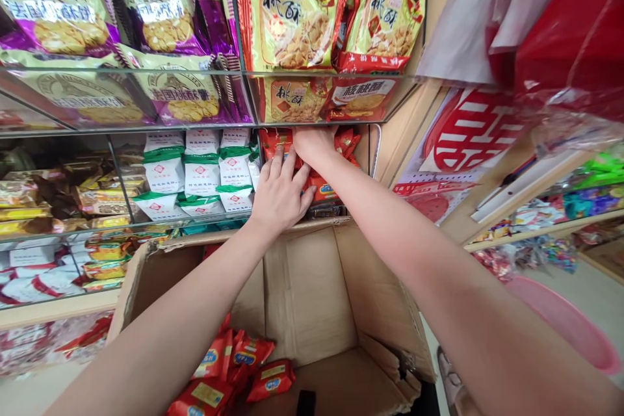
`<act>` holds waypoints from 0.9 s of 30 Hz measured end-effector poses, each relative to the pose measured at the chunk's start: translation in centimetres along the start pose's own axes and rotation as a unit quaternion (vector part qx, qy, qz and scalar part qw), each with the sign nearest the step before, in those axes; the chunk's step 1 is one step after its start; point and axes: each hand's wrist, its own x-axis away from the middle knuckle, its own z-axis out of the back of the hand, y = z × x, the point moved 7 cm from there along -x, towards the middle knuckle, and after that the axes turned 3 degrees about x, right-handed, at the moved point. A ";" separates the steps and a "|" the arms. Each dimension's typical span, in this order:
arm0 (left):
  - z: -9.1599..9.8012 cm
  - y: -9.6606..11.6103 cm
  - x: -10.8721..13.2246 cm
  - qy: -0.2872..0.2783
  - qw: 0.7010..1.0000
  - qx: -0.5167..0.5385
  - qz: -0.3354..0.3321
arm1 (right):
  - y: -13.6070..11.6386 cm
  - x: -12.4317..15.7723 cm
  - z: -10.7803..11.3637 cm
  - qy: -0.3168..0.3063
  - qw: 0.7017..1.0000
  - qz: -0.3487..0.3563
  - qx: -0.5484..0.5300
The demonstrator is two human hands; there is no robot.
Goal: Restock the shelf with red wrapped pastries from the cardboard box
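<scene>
My left hand [281, 192] lies with its fingers stretched out against red snack packets [324, 188] in a glass-fronted shelf compartment. Just right of it, my right hand [314, 144] reaches into the same compartment among the packets. Its fingers are hidden there, so whether they grip anything does not show. Below both arms stands an open cardboard box [316, 292], its far edge against the shelf. More red packets [251, 351] of a similar look lie loose at the box's lower left.
White-and-green packets [202, 175] fill the compartment to the left. On the shelf above sit yellow-and-red walnut cookie packs [297, 19] and purple biscuit packs [61, 6]. Glass dividers and a wooden side panel [400, 143] bound the compartment. A pink basin [565, 318] rests at the lower right.
</scene>
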 end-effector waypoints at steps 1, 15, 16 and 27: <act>0.0 0.0 0.0 0.001 1.000 -0.001 0.000 | 0.0 0.0 0.0 -0.009 1.000 0.002 -0.003; 0.0 -0.1 0.1 0.012 1.000 0.017 0.010 | -0.2 6.6 2.6 0.059 0.991 0.113 0.025; 0.0 -0.1 0.0 0.013 1.000 0.014 0.010 | -0.6 6.1 2.5 0.049 0.992 0.117 0.020; -0.1 -0.1 0.2 0.012 1.000 0.013 0.006 | 2.4 5.0 3.6 0.061 0.995 0.060 0.056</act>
